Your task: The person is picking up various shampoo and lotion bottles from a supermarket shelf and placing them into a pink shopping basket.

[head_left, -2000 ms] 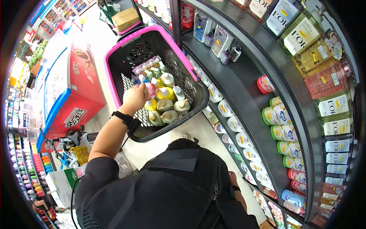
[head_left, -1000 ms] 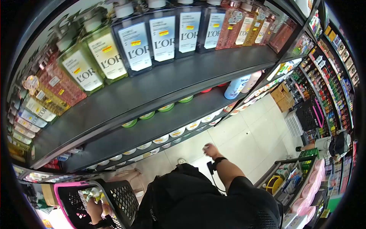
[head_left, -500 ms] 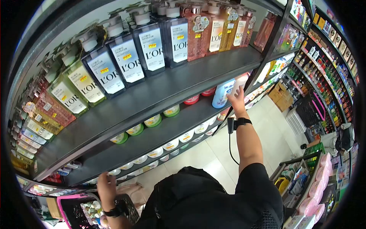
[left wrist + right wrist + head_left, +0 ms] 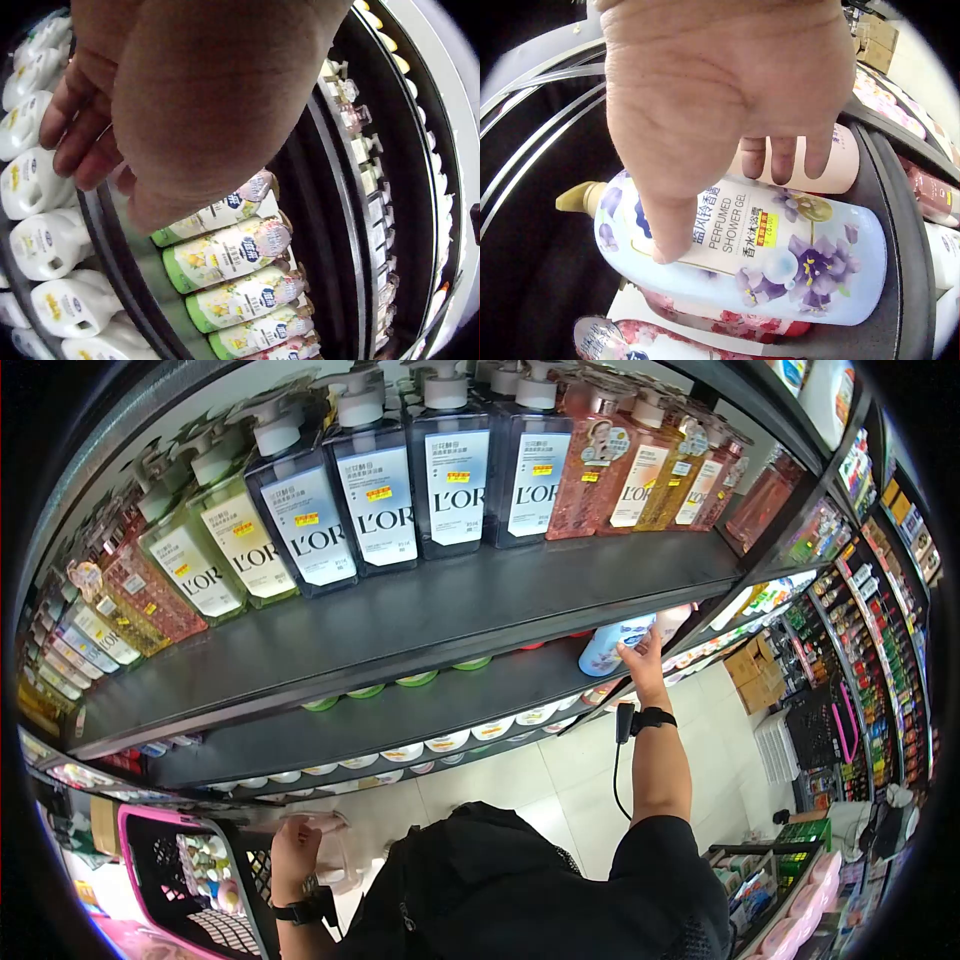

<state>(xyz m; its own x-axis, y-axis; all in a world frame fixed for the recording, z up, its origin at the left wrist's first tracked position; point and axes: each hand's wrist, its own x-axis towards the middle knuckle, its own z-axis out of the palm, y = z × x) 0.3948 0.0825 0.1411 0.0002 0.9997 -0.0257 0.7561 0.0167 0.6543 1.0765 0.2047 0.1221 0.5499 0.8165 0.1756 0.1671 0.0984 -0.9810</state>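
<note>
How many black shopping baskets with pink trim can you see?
2, both in the head view: the near basket at lower left, by the left hand, and the far basket on the right side, near the cardboard boxes. Others may be hidden.

Right hand (image 4: pixel 645 656) outstretched, thumb (image 4: pixel 672 229) spread; left hand (image 4: pixel 296 852) loosely curled.

Black shop shelving and floor, with contents

Upper shelf (image 4: pixel 420 595), directly before me: square pump bottles (image 4: pixel 455 490), long row, labels lettered "L'OR"; contents dark blue, green, pink, gold.
Middle shelf (image 4: pixel 400 710): one blue shower gel bottle (image 4: pixel 757 251), one pale pink bottle (image 4: pixel 840 161) just beside; green-based bottles (image 4: pixel 225 255), in file.
Beneath: white bottles (image 4: pixel 30 184), rows.
Tiled floor (image 4: pixel 500 780): cardboard boxes (image 4: pixel 755 675).
</note>
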